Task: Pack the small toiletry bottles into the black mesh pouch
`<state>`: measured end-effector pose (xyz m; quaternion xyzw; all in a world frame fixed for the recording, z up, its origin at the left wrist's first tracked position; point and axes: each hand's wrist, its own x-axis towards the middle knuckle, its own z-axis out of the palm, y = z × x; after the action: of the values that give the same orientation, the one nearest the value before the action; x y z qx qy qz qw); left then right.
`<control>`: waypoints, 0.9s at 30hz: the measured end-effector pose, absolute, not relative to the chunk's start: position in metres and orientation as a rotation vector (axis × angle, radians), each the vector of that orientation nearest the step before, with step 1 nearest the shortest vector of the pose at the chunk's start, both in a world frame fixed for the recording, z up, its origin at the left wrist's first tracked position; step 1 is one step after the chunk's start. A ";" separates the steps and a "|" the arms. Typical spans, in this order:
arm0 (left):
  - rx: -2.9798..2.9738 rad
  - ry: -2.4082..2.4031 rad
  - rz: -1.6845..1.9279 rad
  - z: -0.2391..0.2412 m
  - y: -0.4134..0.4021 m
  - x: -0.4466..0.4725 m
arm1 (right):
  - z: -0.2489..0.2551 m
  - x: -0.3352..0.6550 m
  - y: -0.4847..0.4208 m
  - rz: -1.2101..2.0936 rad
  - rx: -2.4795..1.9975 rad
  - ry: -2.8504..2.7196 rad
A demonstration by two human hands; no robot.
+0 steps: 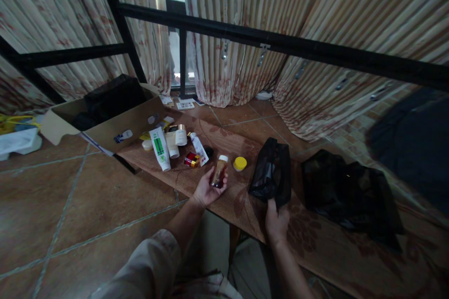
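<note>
My left hand [206,191] is wrapped round a small clear bottle [219,172] with a white cap and dark brown contents, holding it upright over the cloth-covered bench [242,208]. At the near edge of a black see-through pouch [268,175], my right hand [277,224] has its fingers closed on the fabric. Between bottle and pouch stands a jar with a yellow lid [240,163]. Left of the bottle lie a red jar with a gold lid [192,160], a slim white tube [199,148], a larger white-and-green tube [160,148] and a white jar [181,136].
An open cardboard box [135,124] with black bags [115,96] inside stands at the bench's left end. More black pouches [351,196] lie on the right. A black metal rail [245,32] crosses before the curtains [242,70]. Tiled floor [115,201] surrounds the bench.
</note>
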<state>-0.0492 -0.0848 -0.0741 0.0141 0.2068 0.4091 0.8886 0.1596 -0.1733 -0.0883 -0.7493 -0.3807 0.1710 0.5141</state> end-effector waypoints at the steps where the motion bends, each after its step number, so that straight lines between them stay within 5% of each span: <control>1: 0.031 0.430 0.841 -0.074 -0.085 -0.050 | -0.089 0.160 -0.173 0.413 -1.802 -0.909; 27: 0.152 0.281 0.813 -0.070 -0.091 -0.052 | -0.086 0.159 -0.174 0.441 -1.822 -0.909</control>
<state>-0.0520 -0.0911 -0.0696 0.0735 0.1363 0.3936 0.9062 0.1593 -0.1742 -0.0856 -0.7549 -0.3765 0.1826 0.5050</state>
